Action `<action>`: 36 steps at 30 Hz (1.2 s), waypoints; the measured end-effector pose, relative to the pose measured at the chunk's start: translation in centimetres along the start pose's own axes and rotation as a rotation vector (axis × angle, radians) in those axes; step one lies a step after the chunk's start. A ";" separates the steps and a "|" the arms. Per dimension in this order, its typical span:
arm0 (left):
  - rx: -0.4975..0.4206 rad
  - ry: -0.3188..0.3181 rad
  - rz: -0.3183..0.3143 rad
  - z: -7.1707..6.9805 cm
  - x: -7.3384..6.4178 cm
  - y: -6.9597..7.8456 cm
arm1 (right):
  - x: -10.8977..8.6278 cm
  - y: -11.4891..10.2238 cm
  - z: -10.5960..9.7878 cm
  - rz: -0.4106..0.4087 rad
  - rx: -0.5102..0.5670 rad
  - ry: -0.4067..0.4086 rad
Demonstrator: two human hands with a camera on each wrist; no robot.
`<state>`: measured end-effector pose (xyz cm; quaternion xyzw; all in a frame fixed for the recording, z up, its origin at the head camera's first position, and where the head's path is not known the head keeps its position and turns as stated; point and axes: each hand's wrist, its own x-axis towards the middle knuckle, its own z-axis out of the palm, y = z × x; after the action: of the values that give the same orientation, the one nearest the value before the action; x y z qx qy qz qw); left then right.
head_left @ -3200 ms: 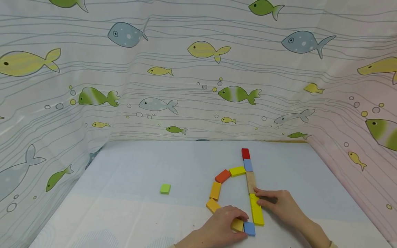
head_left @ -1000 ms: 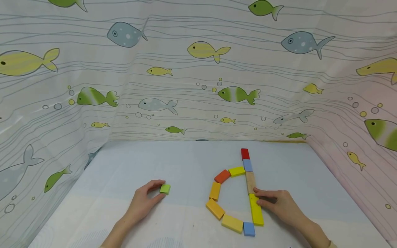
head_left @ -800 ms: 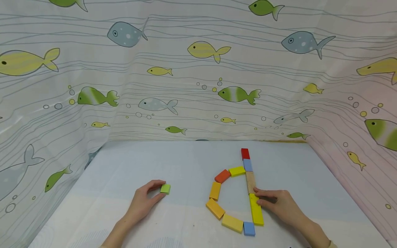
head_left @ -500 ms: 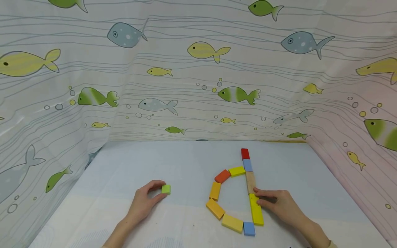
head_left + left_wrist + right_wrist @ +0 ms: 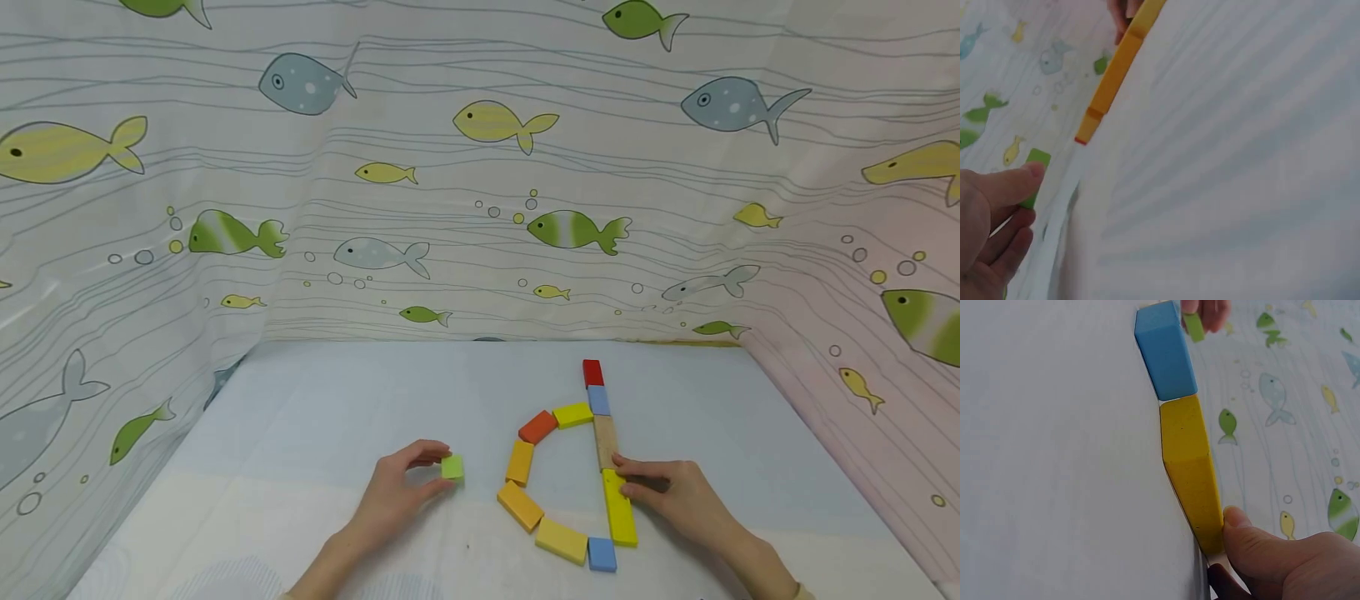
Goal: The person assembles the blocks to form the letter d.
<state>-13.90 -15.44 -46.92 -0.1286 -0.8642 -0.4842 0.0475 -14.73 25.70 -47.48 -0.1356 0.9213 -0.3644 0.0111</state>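
Observation:
In the head view my left hand (image 5: 393, 496) pinches a small light green block (image 5: 452, 467) between thumb and fingers, left of an arch of blocks. The left wrist view shows the green block (image 5: 1036, 178) held with the thumb on its face. My right hand (image 5: 682, 496) rests at the right side of a straight column, its fingertips touching the long yellow block (image 5: 620, 512) near its joint with the bare wooden block (image 5: 606, 442). In the right wrist view the thumb (image 5: 1244, 534) lies against the yellow block's far end.
Above the wooden block stand a blue block (image 5: 598, 400) and a dark red block (image 5: 592, 372). The arch runs through a yellow block (image 5: 573, 415), a red-orange block (image 5: 537, 427), orange blocks (image 5: 520, 462), a pale yellow block (image 5: 562, 541) and a blue block (image 5: 602, 553). Behind hangs a fish-print curtain (image 5: 450, 192).
My left hand let go of the pale yellow block, went left to the green block, took it and has moved right with it. My right hand stays in place.

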 end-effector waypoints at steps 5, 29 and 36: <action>-0.007 -0.074 0.086 1.9 0.0 1.5 | 0.1 -0.1 0.0 0.016 0.000 -0.003; -0.144 -0.363 0.234 10.2 0.0 7.5 | 0.1 0.1 0.0 0.004 -0.010 -0.004; -0.141 -0.415 0.153 11.6 0.0 8.4 | 0.0 0.4 0.1 -0.029 -0.006 0.012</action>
<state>-11.14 -1.46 -46.12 -0.2937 -0.8072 -0.5015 -0.1037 -14.84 25.88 -47.80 -0.1467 0.9203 -0.3626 -0.0003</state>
